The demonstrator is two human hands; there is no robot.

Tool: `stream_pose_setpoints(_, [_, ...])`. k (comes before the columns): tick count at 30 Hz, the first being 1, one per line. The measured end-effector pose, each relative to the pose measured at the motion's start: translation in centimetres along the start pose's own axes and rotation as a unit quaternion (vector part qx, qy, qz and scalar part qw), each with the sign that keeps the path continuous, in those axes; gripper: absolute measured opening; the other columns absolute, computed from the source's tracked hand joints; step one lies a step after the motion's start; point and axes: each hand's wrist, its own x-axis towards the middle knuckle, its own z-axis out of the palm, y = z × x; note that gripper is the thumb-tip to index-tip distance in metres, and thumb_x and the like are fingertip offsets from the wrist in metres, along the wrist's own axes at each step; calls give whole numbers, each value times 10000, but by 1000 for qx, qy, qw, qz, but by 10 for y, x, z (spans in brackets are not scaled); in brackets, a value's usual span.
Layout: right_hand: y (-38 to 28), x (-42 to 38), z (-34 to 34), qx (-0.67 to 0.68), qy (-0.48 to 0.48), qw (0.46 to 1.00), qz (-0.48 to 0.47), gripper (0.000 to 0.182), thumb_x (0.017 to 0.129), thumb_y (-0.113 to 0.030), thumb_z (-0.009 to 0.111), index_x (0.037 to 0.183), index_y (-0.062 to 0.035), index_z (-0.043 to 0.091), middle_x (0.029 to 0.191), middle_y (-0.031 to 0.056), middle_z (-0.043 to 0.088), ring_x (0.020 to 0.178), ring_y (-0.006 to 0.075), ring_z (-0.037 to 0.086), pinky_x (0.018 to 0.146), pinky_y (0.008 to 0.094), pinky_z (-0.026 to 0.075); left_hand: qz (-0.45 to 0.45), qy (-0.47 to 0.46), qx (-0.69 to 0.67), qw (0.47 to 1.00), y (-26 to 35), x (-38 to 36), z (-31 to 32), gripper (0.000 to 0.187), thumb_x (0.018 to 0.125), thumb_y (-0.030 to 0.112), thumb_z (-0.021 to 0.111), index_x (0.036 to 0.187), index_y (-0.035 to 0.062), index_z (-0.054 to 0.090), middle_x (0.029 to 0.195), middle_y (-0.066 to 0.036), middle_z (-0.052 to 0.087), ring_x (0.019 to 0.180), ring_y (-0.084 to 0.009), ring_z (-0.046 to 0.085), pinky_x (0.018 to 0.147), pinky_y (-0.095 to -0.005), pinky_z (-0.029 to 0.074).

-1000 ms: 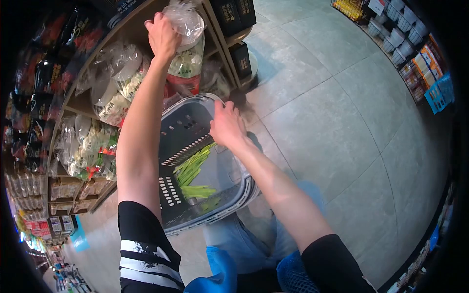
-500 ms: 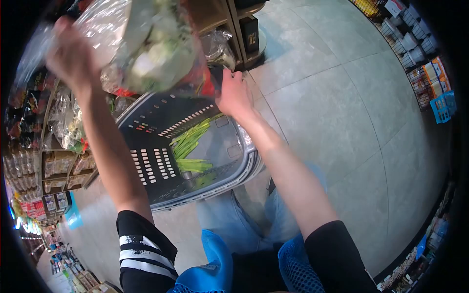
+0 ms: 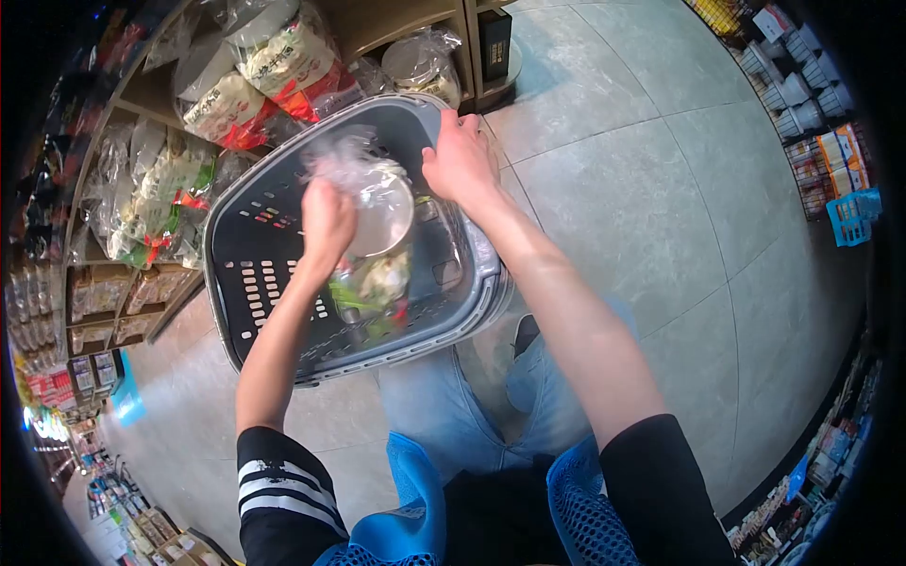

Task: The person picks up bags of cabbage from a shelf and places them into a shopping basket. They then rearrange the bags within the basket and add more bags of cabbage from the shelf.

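Observation:
My left hand (image 3: pixel 328 224) is closed on the gathered top of a clear plastic bag of food (image 3: pixel 383 212), lowered inside the grey shopping basket (image 3: pixel 253 224). A round white bowl shows through the bag, with pale and green food and a bit of red below it. My right hand (image 3: pixel 462 162) grips the basket's far right rim, its fingers curled over the edge. The green stalks on the basket floor are mostly hidden behind the bag. The basket is held in front of my legs.
Wooden shelves (image 3: pixel 387 26) stand beyond the basket, with similar bagged food packs (image 3: pixel 288 61) right at its far rim. More bags (image 3: pixel 156 203) fill the shelf on the left. Grey floor tiles (image 3: pixel 623 226) stretch to the right, toward racks (image 3: pixel 821 156) of goods.
My left hand has brought the food bag down from above the far rim into the basket. The right hand stays at the rim, and the bags on the shelf now show.

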Motion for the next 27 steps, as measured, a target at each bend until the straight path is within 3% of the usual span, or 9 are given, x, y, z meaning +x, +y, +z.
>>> stream_pose_setpoints(2, [-2,-2,1,14,2,1000,2,545,859,-172,666,1308,-4,407,1282,281,468,1144,450,551,953,512,467,65,56,-89,992,-3,-6,32,129,753,-5,525,836,-88,581,877,-302,609,826,-471,600,758,-506,490])
stream_pose_setpoints(10, [-2,-11,2,-9,15,1000,-7,535,851,-167,669,1290,-14,404,1250,258,457,1154,419,538,942,497,483,48,-130,-44,989,-37,-13,113,207,837,80,587,990,-53,626,945,-278,655,887,-435,637,779,-489,502])
stream_pose_setpoints(13, [-1,-11,2,-10,13,1000,-6,537,852,-168,670,1291,-21,397,1241,254,458,1141,419,547,935,500,485,77,-268,-213,936,-51,-3,105,282,892,197,643,1060,-29,638,994,-214,698,904,-338,670,811,-440,511])
stream_pose_setpoints(18, [-1,-11,3,-15,27,999,-11,519,851,-174,674,1267,-15,407,1226,256,464,1109,423,561,915,503,492,132,-577,22,805,-8,74,-13,469,924,368,637,1207,-5,628,1133,-180,677,1039,-241,630,931,-387,478])
stream_pose_setpoints(19, [-1,-10,3,-18,26,999,-13,514,851,-174,674,1262,-13,411,1219,256,467,1101,422,563,911,505,493,191,-443,-20,876,-21,90,-31,500,923,387,624,1254,12,611,1185,-167,657,1066,-220,608,940,-377,469])
stream_pose_setpoints(21, [-3,-12,1,-25,25,999,-15,506,849,-173,674,1254,-10,418,1205,256,474,1087,421,568,904,507,495,125,-188,-141,964,11,123,-94,439,926,348,615,1203,9,638,1088,-104,683,983,-170,622,889,-326,466])
stream_pose_setpoints(22, [-3,-14,1,-23,26,999,-15,505,848,-172,674,1252,-9,420,1199,256,477,1081,420,570,901,506,496,44,-57,-291,954,9,141,-104,360,935,273,598,1186,23,659,1036,-70,688,957,-138,617,850,-287,465])
stream_pose_setpoints(24, [-3,-14,-1,-23,30,999,-17,502,846,-170,675,1250,-7,425,1187,256,483,1068,419,575,895,506,498,39,252,-275,927,-8,191,-116,253,911,128,623,1130,26,697,992,-46,706,925,-131,629,824,-278,484])
stream_pose_setpoints(27, [-2,-13,1,-17,36,999,-19,503,846,-165,676,1252,-6,426,1182,255,487,1066,423,576,891,504,500,9,415,-84,906,-24,241,-122,390,778,236,690,1079,-11,707,1049,-182,711,999,-269,676,921,-358,497])
